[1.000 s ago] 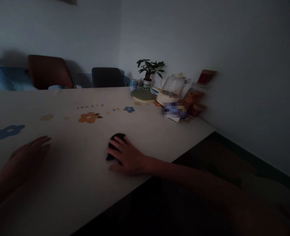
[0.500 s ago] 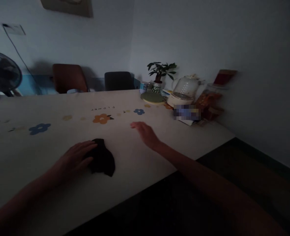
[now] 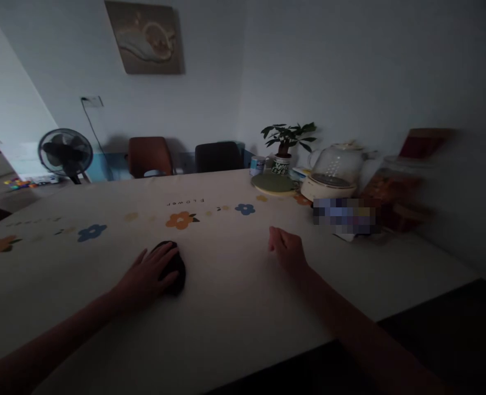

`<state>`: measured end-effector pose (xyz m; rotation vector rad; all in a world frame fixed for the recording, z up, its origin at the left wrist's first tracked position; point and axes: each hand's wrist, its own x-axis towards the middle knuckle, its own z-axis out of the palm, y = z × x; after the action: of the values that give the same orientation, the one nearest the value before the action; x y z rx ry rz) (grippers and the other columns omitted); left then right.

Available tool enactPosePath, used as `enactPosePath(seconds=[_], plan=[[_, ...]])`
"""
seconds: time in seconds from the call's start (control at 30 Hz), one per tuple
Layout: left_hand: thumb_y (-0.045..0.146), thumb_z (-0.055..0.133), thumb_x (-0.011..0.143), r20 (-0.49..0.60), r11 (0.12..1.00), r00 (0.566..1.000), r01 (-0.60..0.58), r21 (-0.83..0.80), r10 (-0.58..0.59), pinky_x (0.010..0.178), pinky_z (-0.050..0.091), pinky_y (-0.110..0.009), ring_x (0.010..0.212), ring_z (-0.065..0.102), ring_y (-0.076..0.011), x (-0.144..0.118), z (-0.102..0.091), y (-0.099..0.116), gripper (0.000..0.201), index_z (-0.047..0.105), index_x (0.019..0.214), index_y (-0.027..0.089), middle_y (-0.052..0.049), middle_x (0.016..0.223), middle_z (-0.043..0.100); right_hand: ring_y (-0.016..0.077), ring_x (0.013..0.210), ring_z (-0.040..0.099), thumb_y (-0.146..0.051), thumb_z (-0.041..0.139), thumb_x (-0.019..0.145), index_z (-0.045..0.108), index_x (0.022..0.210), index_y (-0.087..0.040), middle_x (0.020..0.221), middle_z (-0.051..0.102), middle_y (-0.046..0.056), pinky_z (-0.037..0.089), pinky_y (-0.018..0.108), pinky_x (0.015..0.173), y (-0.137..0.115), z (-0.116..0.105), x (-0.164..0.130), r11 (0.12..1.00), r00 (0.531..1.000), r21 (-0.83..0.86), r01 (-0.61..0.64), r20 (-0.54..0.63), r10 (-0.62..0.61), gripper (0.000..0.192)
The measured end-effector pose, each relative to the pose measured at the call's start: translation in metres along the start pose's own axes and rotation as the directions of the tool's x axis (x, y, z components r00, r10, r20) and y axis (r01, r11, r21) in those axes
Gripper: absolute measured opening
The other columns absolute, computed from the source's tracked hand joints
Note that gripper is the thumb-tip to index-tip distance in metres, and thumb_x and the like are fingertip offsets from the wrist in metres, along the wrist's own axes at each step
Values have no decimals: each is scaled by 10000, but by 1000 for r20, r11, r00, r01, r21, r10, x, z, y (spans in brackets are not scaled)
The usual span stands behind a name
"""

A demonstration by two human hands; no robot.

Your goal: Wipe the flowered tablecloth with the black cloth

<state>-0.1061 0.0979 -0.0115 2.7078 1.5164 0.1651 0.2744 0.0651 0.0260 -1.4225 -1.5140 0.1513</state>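
Our left hand [image 3: 147, 277] resting, fingers spread, on black cloth [image 3: 179, 267]; our right hand [image 3: 289, 252] forming a loose fist.

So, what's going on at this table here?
A person's left hand rests spread over a small black piece, perhaps cloth, on a pale, flower-patterned table. The right hand is curled, apart from that piece, with nothing visible in it. A glass kettle and a potted plant stand toward the far right.

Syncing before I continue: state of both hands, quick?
Left hand: open, fingers spread over the black item.
Right hand: closed, curled; nothing visible in it.
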Motion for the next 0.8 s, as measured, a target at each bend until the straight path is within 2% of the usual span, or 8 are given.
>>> enactPosePath(seconds=[0.17, 0.27, 0.43, 0.57, 0.67, 0.8], plan=[[514, 319, 954, -12, 976, 976, 217, 9, -217, 1201, 232, -556, 1464, 314, -304, 61, -5, -41, 613, 396, 1493, 232, -106, 1603, 309, 102, 413, 389, -470, 345, 951, 359, 517, -240, 429, 399, -36, 301, 257, 486, -3, -2, -7, 985, 982, -64, 163, 107, -155, 492], [524, 285, 946, -14, 942, 942, 336, 7, -336, 1179, 274, -526, 1459, 314, -310, 99, -12, -76, 634, 386, 1484, 204, -131, 1588, 322, 93, 413, 329, -403, 343, 959, 286, 550, -244, 444, 337, -49, 257, 258, 466, -6, -4, -8, 964, 966, -98, 248, 105, -238, 443], [567, 262, 931, -33, 845, 845, 534, 3, -534, 1127, 320, -571, 1391, 392, -394, 149, -21, -132, 688, 413, 1451, 143, -221, 1517, 385, 86, 404, 298, -279, 365, 952, 256, 584, -241, 467, 308, -61, 222, 261, 448, -9, -5, -9, 912, 922, -146, 384, 112, -371, 386], [572, 263, 944, -48, 786, 785, 618, -15, -618, 1094, 334, -593, 1349, 416, -450, 171, -29, -160, 705, 447, 1404, 71, -285, 1455, 414, 82, 387, 315, -211, 368, 963, 287, 604, -241, 476, 342, -64, 226, 266, 429, -10, -5, -11, 842, 866, -201, 500, 148, -479, 370], [616, 239, 948, -47, 799, 798, 600, -36, -601, 1079, 343, -598, 1340, 405, -476, 177, -37, -171, 774, 419, 1407, 20, -305, 1453, 390, 90, 400, 344, -191, 377, 970, 313, 612, -244, 482, 388, -55, 238, 285, 431, -11, -4, -12, 775, 816, -255, 578, 177, -551, 368], [723, 249, 912, -39, 825, 824, 563, -57, -565, 1067, 346, -627, 1334, 360, -519, 179, -43, -180, 920, 355, 1418, -38, -318, 1475, 339, 109, 420, 366, -194, 375, 974, 344, 620, -250, 487, 431, -37, 247, 311, 432, -13, -3, -13, 714, 773, -297, 634, 217, -596, 360]])
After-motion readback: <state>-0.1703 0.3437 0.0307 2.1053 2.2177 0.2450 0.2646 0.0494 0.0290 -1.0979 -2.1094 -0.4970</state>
